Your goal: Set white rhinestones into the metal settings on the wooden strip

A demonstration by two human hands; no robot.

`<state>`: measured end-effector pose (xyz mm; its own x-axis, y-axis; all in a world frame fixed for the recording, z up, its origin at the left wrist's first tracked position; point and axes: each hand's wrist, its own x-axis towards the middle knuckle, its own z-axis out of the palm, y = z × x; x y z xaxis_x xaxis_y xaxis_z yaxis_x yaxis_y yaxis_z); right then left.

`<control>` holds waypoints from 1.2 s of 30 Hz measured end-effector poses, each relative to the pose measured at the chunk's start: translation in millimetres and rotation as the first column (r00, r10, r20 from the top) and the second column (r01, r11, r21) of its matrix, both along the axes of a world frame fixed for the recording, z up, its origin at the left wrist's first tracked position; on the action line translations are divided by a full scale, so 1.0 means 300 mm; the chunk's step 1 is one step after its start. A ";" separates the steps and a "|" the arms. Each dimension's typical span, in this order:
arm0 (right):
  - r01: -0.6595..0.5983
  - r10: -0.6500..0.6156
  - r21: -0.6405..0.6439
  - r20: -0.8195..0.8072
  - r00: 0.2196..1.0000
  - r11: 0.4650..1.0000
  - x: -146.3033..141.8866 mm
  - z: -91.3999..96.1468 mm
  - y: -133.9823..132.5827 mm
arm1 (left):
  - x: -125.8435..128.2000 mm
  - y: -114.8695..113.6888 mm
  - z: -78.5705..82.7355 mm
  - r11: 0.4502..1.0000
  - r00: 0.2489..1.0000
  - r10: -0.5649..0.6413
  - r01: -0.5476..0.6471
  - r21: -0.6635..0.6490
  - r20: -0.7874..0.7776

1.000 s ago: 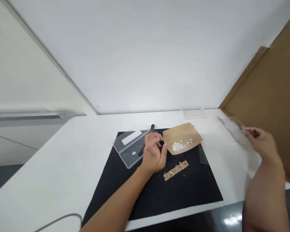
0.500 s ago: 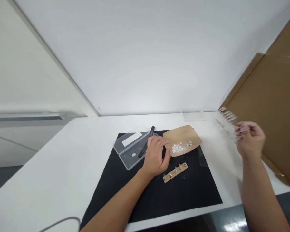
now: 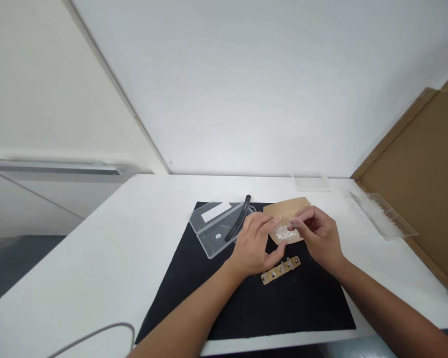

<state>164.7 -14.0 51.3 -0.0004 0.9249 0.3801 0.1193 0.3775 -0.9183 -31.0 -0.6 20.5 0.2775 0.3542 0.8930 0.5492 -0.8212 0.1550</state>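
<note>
My left hand rests on the black mat, fingers loosely curved and thumb apart, with nothing visible in it. Its fingertips reach the edge of a brown paper sheet that carries a small heap of white bits. My right hand hovers over that heap, fingertips pinched together. What they pinch is too small to make out. A short wooden strip with metal studs lies on the mat just below both thumbs.
A clear plastic case with a black curved tool lies left of the hands. A clear ridged tray sits on the white table at the right, beside a cardboard sheet. A grey cable crosses the near left corner.
My right hand has come away from the clear tray at the right and moved left over the brown paper, beside my left hand. The tray now lies on the table. The view shifted slightly.
</note>
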 end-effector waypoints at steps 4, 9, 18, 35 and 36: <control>0.024 -0.024 0.045 0.007 1.000 0.999 -0.012 -0.049 -0.009 | -0.005 0.014 0.002 0.995 0.994 -0.080 0.084 -0.060 0.074; 0.014 -0.014 0.017 -0.001 1.000 1.000 0.000 -0.069 -0.011 | -0.002 0.025 0.010 0.970 0.967 -0.205 0.221 -0.099 0.149; 0.041 -0.046 0.045 0.116 0.992 0.998 0.023 -0.081 -0.005 | 0.027 0.015 0.005 0.895 0.928 -0.171 0.287 -0.341 0.330; 0.067 -0.228 0.457 0.307 0.924 0.887 0.023 -0.091 0.014 | 0.041 0.008 -0.017 0.815 0.887 -0.105 0.336 -0.472 0.449; 0.060 -0.239 0.479 0.322 0.916 0.876 0.022 -0.089 0.012 | 0.040 0.008 -0.015 0.818 0.891 -0.108 0.331 -0.470 0.441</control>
<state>171.5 -10.3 24.7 -0.0953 0.6509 0.7531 0.4961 0.6870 -0.5310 -19.0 1.9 16.0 0.0879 0.7646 0.6385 0.1693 -0.6431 0.7469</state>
